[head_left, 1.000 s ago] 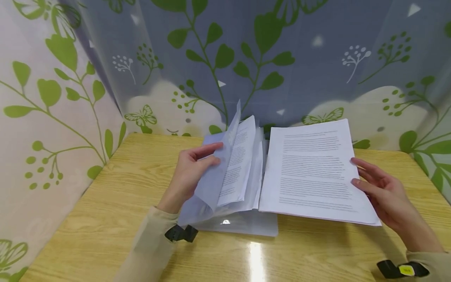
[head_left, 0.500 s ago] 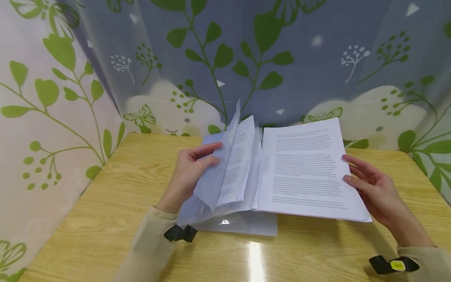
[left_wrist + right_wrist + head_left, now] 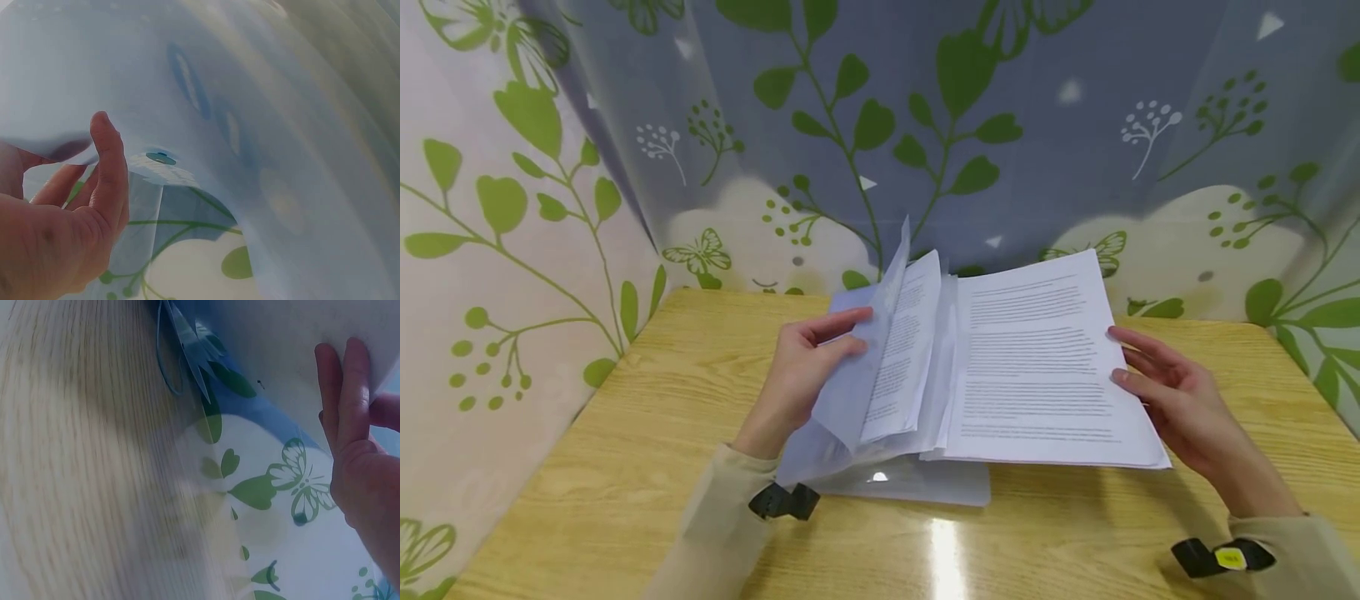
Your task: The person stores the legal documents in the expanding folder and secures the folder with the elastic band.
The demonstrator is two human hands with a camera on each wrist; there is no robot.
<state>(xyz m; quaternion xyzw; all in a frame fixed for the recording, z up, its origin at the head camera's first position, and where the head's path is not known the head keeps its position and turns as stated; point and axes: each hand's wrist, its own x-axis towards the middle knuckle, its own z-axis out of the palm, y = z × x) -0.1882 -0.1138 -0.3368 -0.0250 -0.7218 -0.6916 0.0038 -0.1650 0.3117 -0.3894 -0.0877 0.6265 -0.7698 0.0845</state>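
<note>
A translucent plastic document folder [image 3: 842, 392] is spread on the table, its cover raised and several printed sheets [image 3: 898, 354] inside it. My left hand [image 3: 801, 375] pinches the raised cover between thumb and fingers; up close in the left wrist view, the cloudy bluish plastic [image 3: 144, 75] bows away from that hand. My right hand [image 3: 1195, 408] holds a stack of printed paper [image 3: 1037, 367] by its right edge, thumb on the front and fingers behind. The stack's left edge lies against the folder's opening, and its lower right corner sticks out over the table.
The wooden table [image 3: 625, 417] ends at a patterned fabric backdrop [image 3: 1060, 133] with leaves and butterflies. Another patterned panel [image 3: 535, 275] borders the left side. The folder's back sheet [image 3: 925, 486] lies flat on the table and reflects light.
My right hand has moved left with the paper stack, bringing its left edge closer into the folder's opening. My left hand keeps its pinch on the raised cover in about the same place.
</note>
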